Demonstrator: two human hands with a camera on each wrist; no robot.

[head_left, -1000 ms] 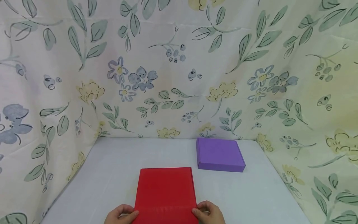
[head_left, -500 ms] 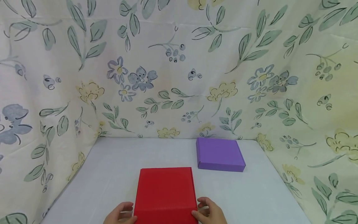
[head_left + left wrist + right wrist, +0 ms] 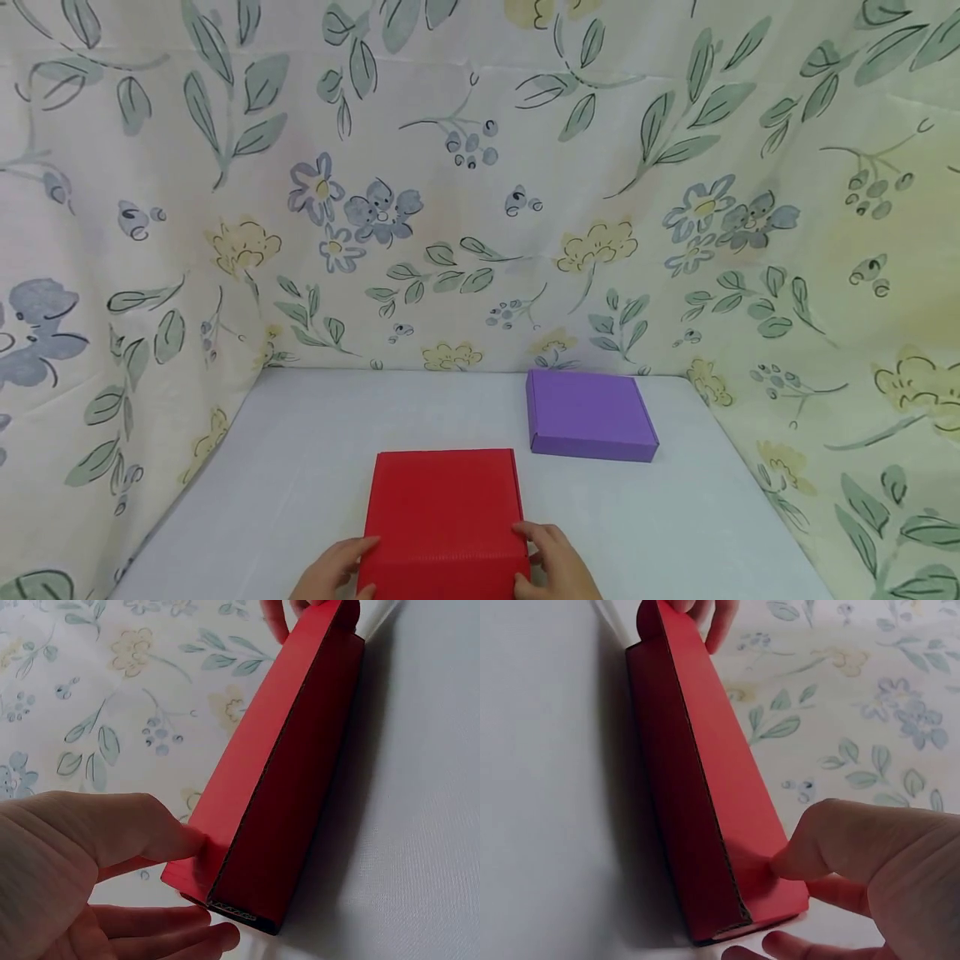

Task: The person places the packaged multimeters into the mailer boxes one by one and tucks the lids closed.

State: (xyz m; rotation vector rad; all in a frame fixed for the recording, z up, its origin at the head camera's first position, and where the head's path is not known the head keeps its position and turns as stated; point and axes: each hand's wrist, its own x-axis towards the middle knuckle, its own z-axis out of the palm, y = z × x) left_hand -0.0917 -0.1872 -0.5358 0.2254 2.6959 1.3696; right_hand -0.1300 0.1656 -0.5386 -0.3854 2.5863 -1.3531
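Note:
A flat red cardboard box (image 3: 446, 504) lies at the near edge of the head view, its lid creased near the front. My left hand (image 3: 333, 571) grips its left front corner, index fingertip on the lid and thumb lower down. Likewise, my right hand (image 3: 558, 567) holds the right front corner. The left wrist view shows the thumb pressing the red front flap (image 3: 251, 761), with other fingers beside the box's end. In the right wrist view the right thumb (image 3: 799, 851) presses the same flap at its other end. A dark cardboard edge runs along the flap.
A closed purple box (image 3: 588, 408) lies farther back on the right. Both boxes are on a white table (image 3: 300, 450). Floral cloth (image 3: 465, 208) hangs behind the table and along both sides.
Both thumbs have slid from the lid's side edges down toward the front, and the index fingers have come onto the lid. Its front part tilts down more. The purple box stays put.

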